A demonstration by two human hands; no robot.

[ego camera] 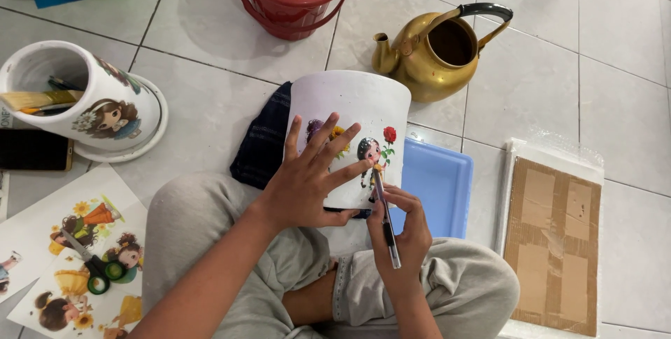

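Head view, looking down past crossed legs in grey trousers (210,241) onto a tiled floor (545,80). The right hand (405,231) is closed in a pinch around a thin brush (383,210), gripping it near the middle. The brush's long axis runs almost straight away from the body, leaning slightly left, and its tip touches the side of a white pot (349,119) just at the small figure of a girl with a red flower (377,150) stuck on it. The left hand (311,178) lies open, fingers spread flat against the pot's wall to the left of that figure, partly covering another flower picture, and steadies the pot. The pot lies tilted toward the person, resting on a dark checked cloth (262,143); it is directly ahead of both hands, the left hand on it, the right hand just below and to its right.

Beside the pot, on the right, is a blue tray (440,185); further right, a cardboard sheet (552,241) in a clear wrapper. Beyond the pot stand a brass kettle (433,56) and a red bucket (290,3) with paper scraps. Toward the left edge of the floor, a second white pot (77,98) with a picture lies on a plate and holds brushes; nearer the person, green-handled scissors (94,262) rest on printed picture sheets (70,241), with a phone (35,150) close by.
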